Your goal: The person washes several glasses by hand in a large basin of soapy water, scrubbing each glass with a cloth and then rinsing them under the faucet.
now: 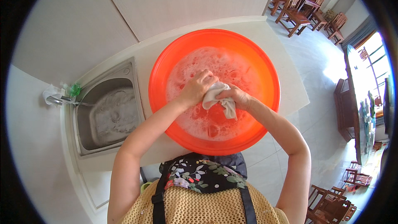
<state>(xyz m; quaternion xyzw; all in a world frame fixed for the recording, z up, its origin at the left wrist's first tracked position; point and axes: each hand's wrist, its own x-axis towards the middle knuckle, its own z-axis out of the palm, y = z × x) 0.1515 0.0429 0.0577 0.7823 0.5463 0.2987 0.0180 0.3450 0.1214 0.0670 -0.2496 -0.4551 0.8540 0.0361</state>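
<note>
A large orange plastic basin (214, 147) stands on the countertop in front of me, holding foamy, soapy water (214, 57). Above the suds, a wet white cloth (214, 95) is bunched between my two hands. My left hand (199, 88) grips its upper left part, with the fingers curled and partly hiding it. On the other side my right hand (235, 96) clasps the cloth, its thumb lying across the folds. A loose end of the cloth hangs down towards the water.
Left of the basin is a stainless steel sink (136, 90), with water running from a chrome faucet (56, 100). A green bottle (75, 90) stands behind it. The pale countertop (289, 90) ends at right; wooden chairs (295, 14) and a table (353, 105) stand beyond on the tiled floor.
</note>
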